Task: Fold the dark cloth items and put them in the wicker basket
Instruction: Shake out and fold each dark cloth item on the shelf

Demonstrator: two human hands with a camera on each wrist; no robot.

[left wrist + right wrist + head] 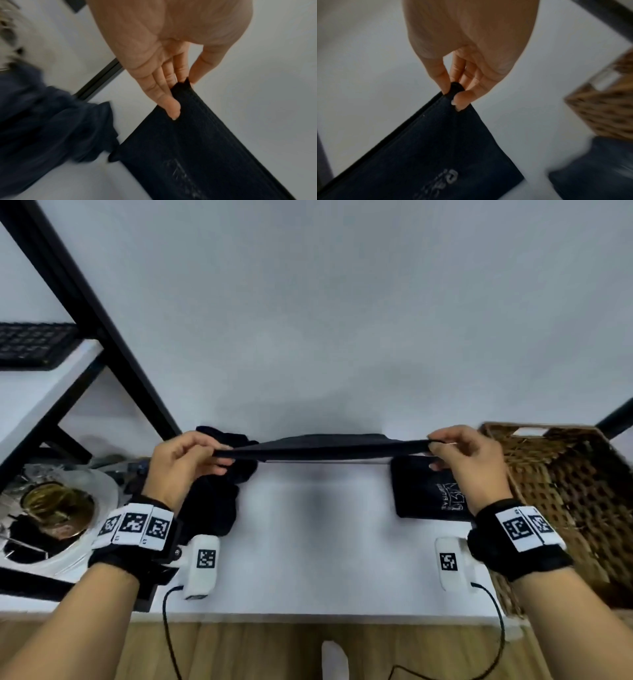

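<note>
The left hand (185,463) and right hand (469,463) each pinch one end of the dark cloth (325,448), stretched taut between them above the table (315,542). Keep even tension, lowering both ends together; the wicker basket (561,494) stands just beside the right hand.

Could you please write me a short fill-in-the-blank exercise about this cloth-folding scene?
1. The stretched dark cloth is pinched by ____ hands.
2. The wicker basket stands on the person's ____ side.
3. The folded cloth beside the basket lies on the ____.

Missing words: both; right; table
</note>
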